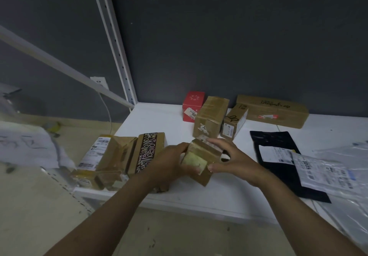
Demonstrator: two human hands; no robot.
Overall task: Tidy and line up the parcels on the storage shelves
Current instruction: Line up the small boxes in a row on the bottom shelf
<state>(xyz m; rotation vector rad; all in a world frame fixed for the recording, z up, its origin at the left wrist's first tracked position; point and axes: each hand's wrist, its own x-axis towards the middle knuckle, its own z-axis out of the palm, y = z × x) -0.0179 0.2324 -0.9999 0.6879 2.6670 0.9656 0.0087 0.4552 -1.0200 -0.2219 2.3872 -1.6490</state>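
Head view: the right hand's fingers (218, 143) curl over the far top edge of a small cardboard parcel (202, 161), and its thumb presses the near side, so the right hand (231, 157) clasps it from the right. The left hand (169, 163) grips the parcel's other side, thumb along the top edge and fingertips wrapped under a pale label on its face. The parcel sits tilted between both hands over the front middle of the white shelf (229, 193); whether its lower corner touches the board cannot be told. Just beside the left hand stands a brown box with black patterned tape (148, 152), and touching that on its left is a box with a white shipping label (105, 156), both at the shelf's left front corner. Behind the hands, toward the dark wall, a tall taped box (212, 116) stands with a red box (194, 104) on its left and a small brown box (235, 121) on its right; a long flat carton (272, 111) lies farther right. A black mailer bag (278, 140) lies flat right of the hands, overlapped by a clear plastic mailer (326, 170).
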